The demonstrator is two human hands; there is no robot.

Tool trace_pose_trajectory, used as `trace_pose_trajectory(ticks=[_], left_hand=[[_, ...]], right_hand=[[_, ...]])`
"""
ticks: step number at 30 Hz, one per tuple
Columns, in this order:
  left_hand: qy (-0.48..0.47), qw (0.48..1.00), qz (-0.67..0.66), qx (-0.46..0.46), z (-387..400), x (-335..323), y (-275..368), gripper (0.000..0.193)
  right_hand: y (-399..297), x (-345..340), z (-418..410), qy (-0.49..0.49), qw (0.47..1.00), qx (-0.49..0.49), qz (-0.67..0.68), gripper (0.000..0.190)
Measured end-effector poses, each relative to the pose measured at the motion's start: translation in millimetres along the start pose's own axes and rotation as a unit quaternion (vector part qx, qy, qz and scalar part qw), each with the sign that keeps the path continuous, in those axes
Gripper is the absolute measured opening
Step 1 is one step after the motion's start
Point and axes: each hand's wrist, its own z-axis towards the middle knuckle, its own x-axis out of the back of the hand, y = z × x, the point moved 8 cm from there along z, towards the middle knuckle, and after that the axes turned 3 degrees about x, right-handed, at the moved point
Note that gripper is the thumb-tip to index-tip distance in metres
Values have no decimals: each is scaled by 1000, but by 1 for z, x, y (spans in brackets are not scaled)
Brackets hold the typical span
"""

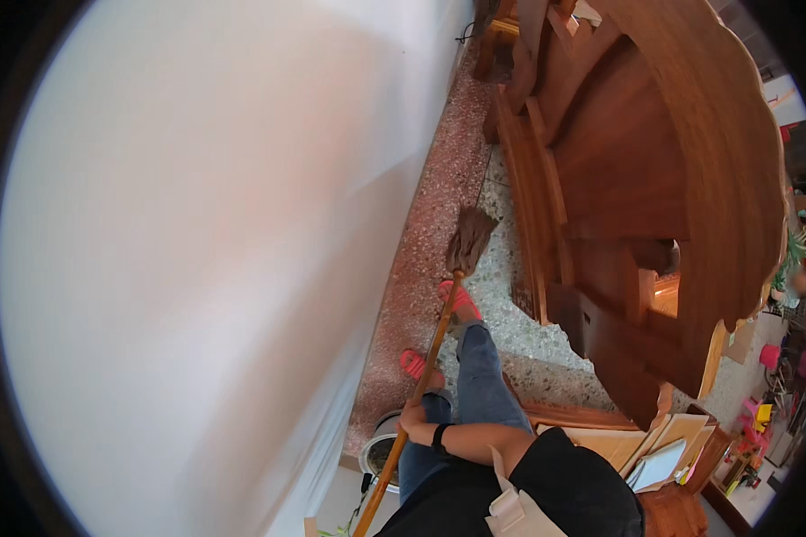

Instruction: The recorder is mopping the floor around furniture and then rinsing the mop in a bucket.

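My right hand point(413, 419), with a black band on the wrist, is closed around the wooden handle of a mop point(436, 335). The handle slants from the bottom edge up past my feet. Its brownish-grey mop head point(470, 238) lies on the floor, where a reddish terrazzo strip point(423, 235) meets grey terrazzo point(500, 278). Just short of the mop head are my feet in red slippers point(458, 295). My left hand is out of view.
A white wall point(208, 201) runs along the left. Large carved wooden furniture point(618, 154) stands close on the right. Beside my legs is a whitish pot point(376, 446) with dark contents. Cardboard and papers point(655, 463) lie behind my right shoulder.
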Motion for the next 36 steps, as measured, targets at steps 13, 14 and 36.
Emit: trace_pose_trajectory(ticks=[13,14,36], left_hand=[[19,998,-40,-46,53,-5,55,32],[-8,999,-7,-40,72,-5,92,32],[66,997,34,-33,29,-20,-21,35]], right_hand=[[-238,98,138,69,956,286,-21,32],[-259,143,175,154,954,246,-72,37],[50,-57,1,7,984,-164,70,35]])
